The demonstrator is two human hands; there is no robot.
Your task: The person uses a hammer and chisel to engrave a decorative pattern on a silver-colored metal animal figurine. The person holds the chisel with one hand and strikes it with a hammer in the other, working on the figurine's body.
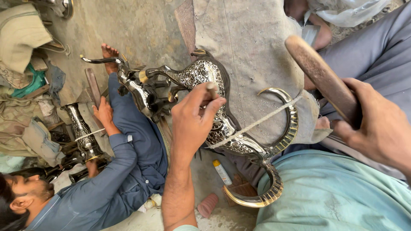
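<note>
Two hands of yours are at work over a silver-coloured metal animal figure [214, 85] with an engraved body and long curved horns [287, 128]. Your left hand [195, 117] sits on the figure's flank, its fingers [212, 105] pinched narrowly round a small punch [211, 87] whose tip rests on the engraved metal. Your right hand [376, 128] is raised to the right, well apart from the figure, fingers wrapped fully round the brown wooden handle [319, 77] of a striking tool; its head lies outside the view. The figure lies across a grey padded cloth [252, 47] on your lap, above your pale green garment [329, 192]. A taut whitish cord [257, 123] runs across the figure's body and past one horn.

On the dusty floor [141, 30] below the figure lies a small white tube with a yellow cap [221, 172], tilted; its label is too small to make out. Just beside it are a reddish-brown block [244, 188] and a pink ribbed piece [207, 205].

At left a second person in blue clothing [128, 171] sits on the floor, one hand [102, 113] near a dark stick [93, 85], with an engraved metal vase [81, 128] just beside. Crumpled cloths [21, 38], beige and green, are heaped at far left. A clear plastic bag [346, 10] shows at top right.
</note>
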